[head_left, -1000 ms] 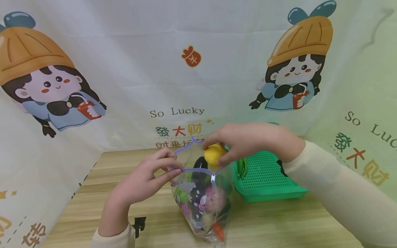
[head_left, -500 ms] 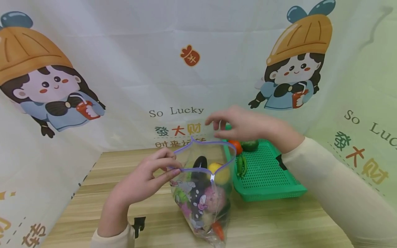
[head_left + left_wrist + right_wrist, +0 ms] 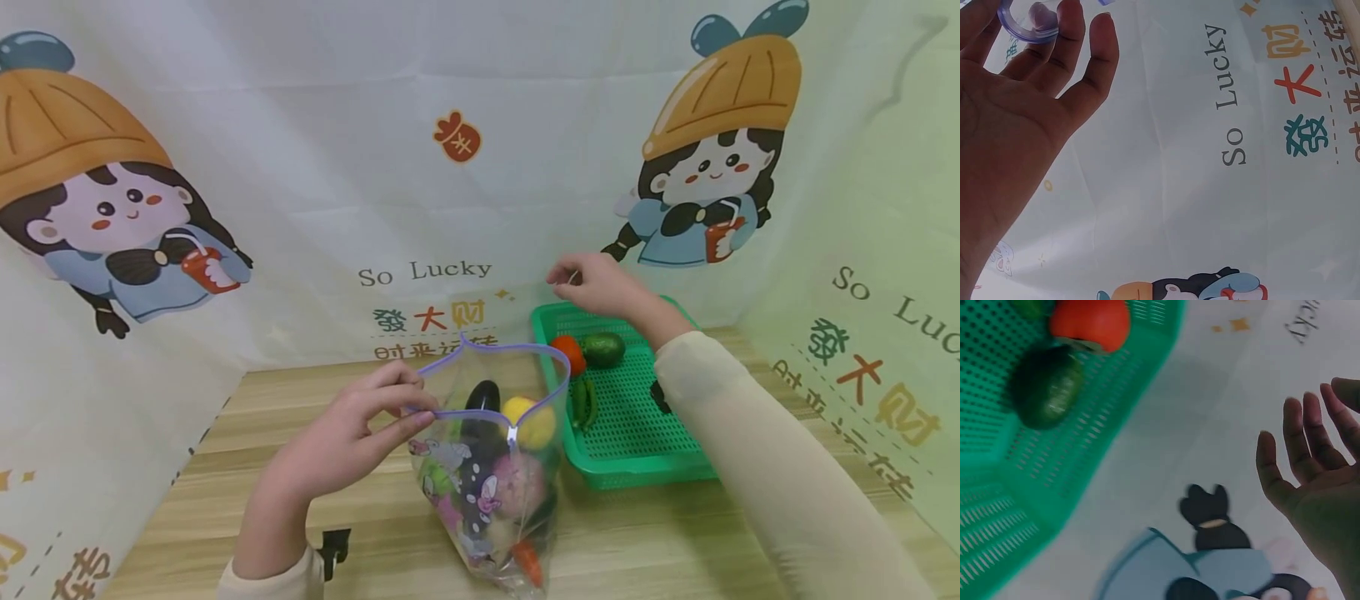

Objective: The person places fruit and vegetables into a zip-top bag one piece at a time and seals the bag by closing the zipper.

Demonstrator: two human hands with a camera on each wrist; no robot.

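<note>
My left hand (image 3: 352, 433) pinches the purple rim of a clear zip bag (image 3: 491, 462) with thumb and fingers. The mouth of the bag gapes. Inside are a dark eggplant (image 3: 483, 397), a yellow lemon-like fruit (image 3: 536, 423), a pinkish round item (image 3: 519, 483) and an orange carrot-like piece (image 3: 527, 562). My right hand (image 3: 596, 283) hangs loosely curled and holds nothing, above the back of a green basket (image 3: 637, 471). That basket contains a red tomato-like fruit (image 3: 570, 354), a dark green oval vegetable (image 3: 603, 349) and slim green pods (image 3: 583, 404).
The bag stands on a wood-grain table (image 3: 360, 533), left of the basket. A printed cloth (image 3: 360, 183) with cartoon figures hangs behind and at both sides. Black straps show at both wrists.
My right hand lowered the yellow fruit into the bag, let go of it, then moved up and right to over the basket. The left hand has kept its grip on the rim.
</note>
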